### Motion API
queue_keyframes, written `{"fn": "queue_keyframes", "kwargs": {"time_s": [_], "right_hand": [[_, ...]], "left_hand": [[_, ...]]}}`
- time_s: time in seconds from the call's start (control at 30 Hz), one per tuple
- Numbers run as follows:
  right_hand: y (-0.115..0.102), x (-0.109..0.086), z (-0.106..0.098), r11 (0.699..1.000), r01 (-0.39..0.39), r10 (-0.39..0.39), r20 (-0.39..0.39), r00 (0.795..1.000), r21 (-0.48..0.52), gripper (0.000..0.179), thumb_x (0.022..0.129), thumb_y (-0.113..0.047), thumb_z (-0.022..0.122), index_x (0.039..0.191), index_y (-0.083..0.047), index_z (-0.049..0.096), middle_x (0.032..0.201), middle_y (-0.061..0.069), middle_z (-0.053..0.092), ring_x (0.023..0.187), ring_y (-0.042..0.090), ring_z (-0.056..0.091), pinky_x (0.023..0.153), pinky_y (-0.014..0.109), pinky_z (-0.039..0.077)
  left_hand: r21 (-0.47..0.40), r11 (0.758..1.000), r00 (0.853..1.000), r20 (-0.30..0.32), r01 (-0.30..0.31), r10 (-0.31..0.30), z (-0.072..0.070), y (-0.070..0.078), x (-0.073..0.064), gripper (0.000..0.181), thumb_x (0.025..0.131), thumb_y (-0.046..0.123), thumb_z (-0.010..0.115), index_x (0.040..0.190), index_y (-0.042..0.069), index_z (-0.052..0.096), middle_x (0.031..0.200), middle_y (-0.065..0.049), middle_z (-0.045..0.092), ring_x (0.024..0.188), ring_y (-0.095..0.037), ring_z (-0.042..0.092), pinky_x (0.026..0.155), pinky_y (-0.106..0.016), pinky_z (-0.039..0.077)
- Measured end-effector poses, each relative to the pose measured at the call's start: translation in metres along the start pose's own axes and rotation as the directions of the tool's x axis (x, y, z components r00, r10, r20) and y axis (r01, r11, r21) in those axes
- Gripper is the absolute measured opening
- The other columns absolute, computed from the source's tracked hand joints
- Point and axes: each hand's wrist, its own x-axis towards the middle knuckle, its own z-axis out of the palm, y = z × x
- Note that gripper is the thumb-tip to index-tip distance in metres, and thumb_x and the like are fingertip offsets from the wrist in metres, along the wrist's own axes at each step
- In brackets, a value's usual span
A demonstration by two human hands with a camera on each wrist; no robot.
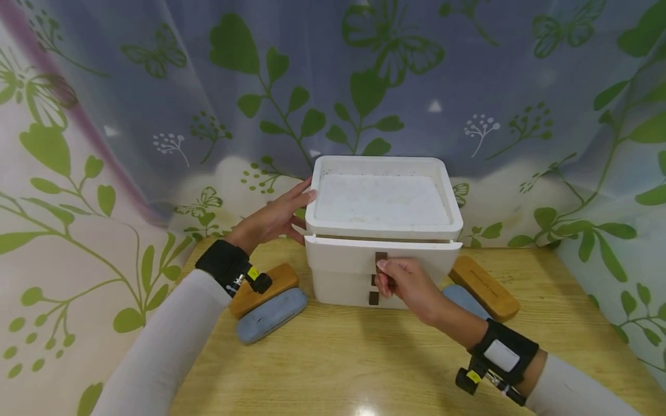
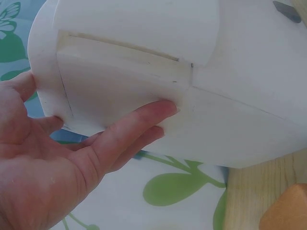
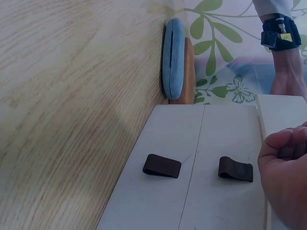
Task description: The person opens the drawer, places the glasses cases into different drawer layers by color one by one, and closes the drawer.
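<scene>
A white drawer unit [image 1: 385, 199] with a shallow rimmed top stands against the curtain. Its top drawer [image 1: 338, 254] is pulled out slightly, leaving a narrow gap under the rim. My right hand [image 1: 408, 286] pinches that drawer's dark brown pull tab [image 1: 381, 257] between thumb and curled fingers. Below it, two more brown tabs [image 3: 162, 166] sit on the lower drawers, whose fronts are flush in the right wrist view. My left hand [image 1: 276, 216] rests against the unit's left side, fingers extended along the white wall [image 2: 230, 124]. The drawer's contents are hidden.
Left of the unit, an orange-brown case [image 1: 283, 276] and a blue case [image 1: 273, 315] lie side by side on the wooden table [image 1: 312, 370]. Another brown case [image 1: 484, 286] and blue case [image 1: 465, 300] lie at its right. A leaf-patterned curtain [image 1: 291, 69] hangs behind.
</scene>
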Motion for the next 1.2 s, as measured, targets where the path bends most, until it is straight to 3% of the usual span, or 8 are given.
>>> {"fn": "queue_keyframes", "kwargs": {"time_s": [0.4, 0.97, 1.2], "right_hand": [[0.004, 0.011, -0.002, 0.998, -0.021, 0.023, -0.039, 0.999, 0.052, 0.04, 0.109, -0.012, 0.042, 0.07, -0.005, 0.051, 0.067, 0.0, 0.052, 0.064, 0.012, 0.05, 0.064, 0.025, 0.045], [0.002, 0.018, -0.006, 1.0, -0.014, 0.015, -0.034, 0.999, 0.023, 0.04, 0.109, -0.012, 0.043, 0.072, -0.005, 0.052, 0.07, -0.001, 0.054, 0.064, 0.013, 0.049, 0.064, 0.025, 0.046], [0.001, 0.018, -0.006, 0.998, -0.044, 0.046, -0.053, 0.998, 0.034, 0.039, 0.11, -0.015, 0.043, 0.073, -0.006, 0.055, 0.072, 0.0, 0.055, 0.065, 0.012, 0.049, 0.064, 0.025, 0.046]], "left_hand": [[-0.013, 1.0, 1.0, -0.001, 0.0, 0.0, 0.003, -0.002, -0.001, 0.063, 0.112, 0.047, 0.039, 0.165, 0.048, 0.005, 0.169, -0.011, 0.024, 0.113, -0.045, 0.07, 0.081, -0.058, 0.064], [-0.013, 1.0, 1.0, -0.002, -0.006, 0.006, 0.001, -0.001, -0.002, 0.063, 0.112, 0.047, 0.039, 0.165, 0.048, 0.006, 0.173, -0.006, 0.018, 0.108, -0.04, 0.071, 0.081, -0.058, 0.064], [-0.008, 1.0, 1.0, 0.002, -0.014, 0.014, 0.002, -0.001, -0.001, 0.062, 0.112, 0.047, 0.039, 0.165, 0.049, 0.007, 0.171, -0.006, 0.023, 0.106, -0.04, 0.072, 0.081, -0.058, 0.064]]}}
